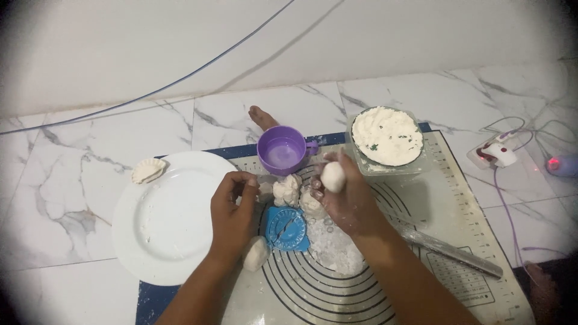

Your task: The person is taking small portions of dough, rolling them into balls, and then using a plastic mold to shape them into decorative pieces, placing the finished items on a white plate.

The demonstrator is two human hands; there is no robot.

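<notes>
My right hand point(348, 201) holds a small round ball of white dough point(333, 176) in its fingers, above the baking mat point(457, 198). My left hand point(232, 213) rests curled on the mat's left edge, its fingertips touching a torn piece of dough point(265, 191). Between the hands lie more dough lumps point(286, 189) and a blue dumpling press point(286, 229), lying open. Another dough ball point(256, 253) sits by my left wrist. A patch of loose flour point(337, 247) lies under my right hand.
A white plate point(165, 232) on the left carries one folded dumpling point(147, 170) at its far rim. A purple cup point(283, 150) and a clear tub of white filling point(387, 137) stand at the mat's far edge. A rolling pin point(451, 250) lies right. A foot point(263, 117), cables and a power adapter point(497, 153) are on the marble floor.
</notes>
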